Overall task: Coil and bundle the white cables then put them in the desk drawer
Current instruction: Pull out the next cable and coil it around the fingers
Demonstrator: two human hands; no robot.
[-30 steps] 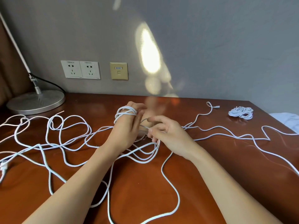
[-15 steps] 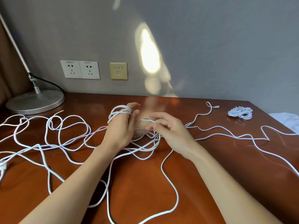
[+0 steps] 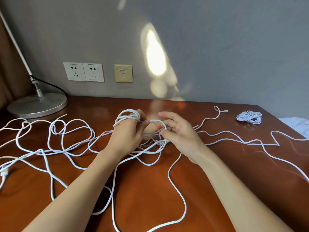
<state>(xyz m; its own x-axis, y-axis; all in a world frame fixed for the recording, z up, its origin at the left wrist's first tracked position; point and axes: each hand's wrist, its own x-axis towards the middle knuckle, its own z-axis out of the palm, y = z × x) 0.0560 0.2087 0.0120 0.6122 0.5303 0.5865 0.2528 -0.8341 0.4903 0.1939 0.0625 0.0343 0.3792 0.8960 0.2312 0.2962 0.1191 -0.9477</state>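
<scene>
Wearing several turns of the white cable (image 3: pixel 127 116) round its bent fingers, my left hand (image 3: pixel 125 136) hides its own thumb behind them. My right hand (image 3: pixel 181 136) sits just beside it, fingers loosely spread, with a loop of the cable against the fingertips. Whether the thumb pinches it I cannot tell. The rest sprawls in loose tangles over the desk (image 3: pixel 150 198), cut off at the left, right and bottom edges. A coiled bundle (image 3: pixel 249 116) lies far right, well apart. The beige wall plate (image 3: pixel 123 73) carries a small blue label—too blurred to read, like the print on the sockets (image 3: pixel 83 72).
</scene>
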